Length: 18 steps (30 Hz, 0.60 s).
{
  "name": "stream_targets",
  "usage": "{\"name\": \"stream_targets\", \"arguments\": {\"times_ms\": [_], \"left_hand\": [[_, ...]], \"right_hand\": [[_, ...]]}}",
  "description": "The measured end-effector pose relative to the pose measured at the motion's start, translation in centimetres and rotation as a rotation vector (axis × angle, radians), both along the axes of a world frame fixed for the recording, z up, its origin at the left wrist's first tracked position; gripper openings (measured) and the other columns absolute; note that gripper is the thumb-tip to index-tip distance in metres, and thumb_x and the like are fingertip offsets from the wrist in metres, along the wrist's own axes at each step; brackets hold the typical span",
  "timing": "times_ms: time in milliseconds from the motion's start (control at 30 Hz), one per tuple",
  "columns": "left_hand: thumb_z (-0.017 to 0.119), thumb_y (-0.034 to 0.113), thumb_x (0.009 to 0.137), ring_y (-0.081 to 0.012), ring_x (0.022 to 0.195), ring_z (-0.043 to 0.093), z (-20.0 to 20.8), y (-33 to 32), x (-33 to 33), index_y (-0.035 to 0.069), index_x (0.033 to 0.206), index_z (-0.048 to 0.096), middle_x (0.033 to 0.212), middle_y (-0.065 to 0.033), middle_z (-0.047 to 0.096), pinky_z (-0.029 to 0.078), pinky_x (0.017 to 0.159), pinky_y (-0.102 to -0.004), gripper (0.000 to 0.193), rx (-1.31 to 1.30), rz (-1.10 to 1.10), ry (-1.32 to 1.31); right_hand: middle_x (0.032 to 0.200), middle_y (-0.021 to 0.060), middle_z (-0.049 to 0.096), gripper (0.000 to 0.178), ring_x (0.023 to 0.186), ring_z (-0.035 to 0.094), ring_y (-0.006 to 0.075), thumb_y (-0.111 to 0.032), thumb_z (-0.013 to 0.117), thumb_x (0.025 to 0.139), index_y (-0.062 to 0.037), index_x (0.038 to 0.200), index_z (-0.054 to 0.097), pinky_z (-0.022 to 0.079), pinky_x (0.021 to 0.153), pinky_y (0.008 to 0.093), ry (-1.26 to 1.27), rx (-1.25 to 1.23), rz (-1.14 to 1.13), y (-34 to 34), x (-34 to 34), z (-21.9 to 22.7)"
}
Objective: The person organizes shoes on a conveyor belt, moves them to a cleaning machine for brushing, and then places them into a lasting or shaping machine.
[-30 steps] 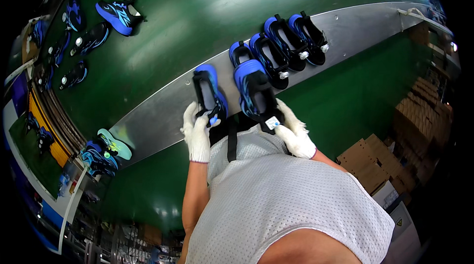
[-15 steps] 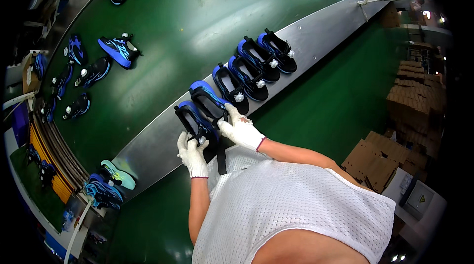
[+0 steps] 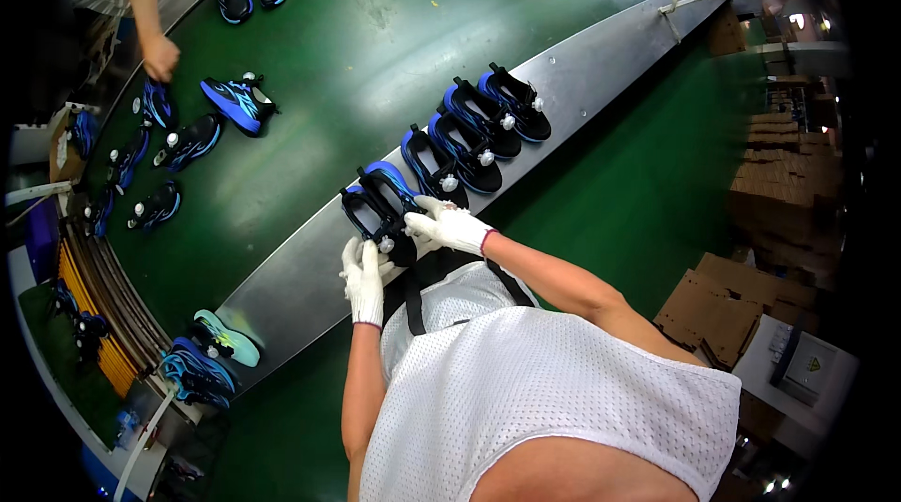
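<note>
Two black-and-blue sneakers lie side by side on the metal ledge in front of me, toes toward me: a left one (image 3: 372, 218) and a right one (image 3: 390, 189), partly hidden by my glove. My left hand (image 3: 363, 284), in a white knit glove, is beside the left sneaker's toe, fingers stretched and apart, touching its side. My right hand (image 3: 450, 226), gloved alike, is closed over the toe of the right sneaker. Several matching sneakers (image 3: 456, 153) with round white dials continue the row to the right.
Across the green belt (image 3: 310, 127) lie more sneakers (image 3: 235, 105). A co-worker's hand (image 3: 160, 58) reaches in at the upper left. On the ledge's left end are a light-green shoe (image 3: 227, 339) and blue sneakers (image 3: 198, 372). Cardboard (image 3: 727, 305) is stacked at right.
The two sneakers by my hands have shifted slightly and sit closer in line with the row. My left hand's fingers have straightened. A co-worker's arm has come in at the upper left.
</note>
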<state>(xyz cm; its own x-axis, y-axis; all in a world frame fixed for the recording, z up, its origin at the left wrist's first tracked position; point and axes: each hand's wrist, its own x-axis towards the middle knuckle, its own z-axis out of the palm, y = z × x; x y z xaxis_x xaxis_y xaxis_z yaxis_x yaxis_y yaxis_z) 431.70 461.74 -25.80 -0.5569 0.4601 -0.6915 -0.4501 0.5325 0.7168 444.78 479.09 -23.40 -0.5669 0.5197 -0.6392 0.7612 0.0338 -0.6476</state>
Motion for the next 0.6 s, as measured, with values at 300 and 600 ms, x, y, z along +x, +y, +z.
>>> {"name": "stream_targets", "arguments": {"times_ms": [300,600], "left_hand": [[0.062,0.028,0.102,-0.0227,0.1,0.07,-3.5,-6.8,0.8,-0.002,0.154,0.034,0.139,-0.0204,0.056,0.061,0.084,-0.0351,0.066,-0.094,0.196,0.147],[0.071,0.027,0.093,-0.0323,0.126,0.061,-4.7,-1.3,3.4,0.006,0.154,0.04,0.146,-0.0232,0.054,0.055,0.096,-0.0421,0.072,-0.299,-0.074,0.247]], "right_hand": [[0.13,0.024,0.064,0.066,0.111,0.069,0.0327,-0.028,0.066,0.093,0.0049,0.146,0.044,0.052,0.099,0.0409,0.269,0.128,-0.185,2.7,6.4,2.1],[0.138,0.0316,0.057,0.07,0.118,0.064,0.0419,-0.025,0.056,0.088,0.0078,0.148,0.041,0.05,0.102,0.0464,0.117,0.394,0.184,4.3,6.8,-7.5]]}}
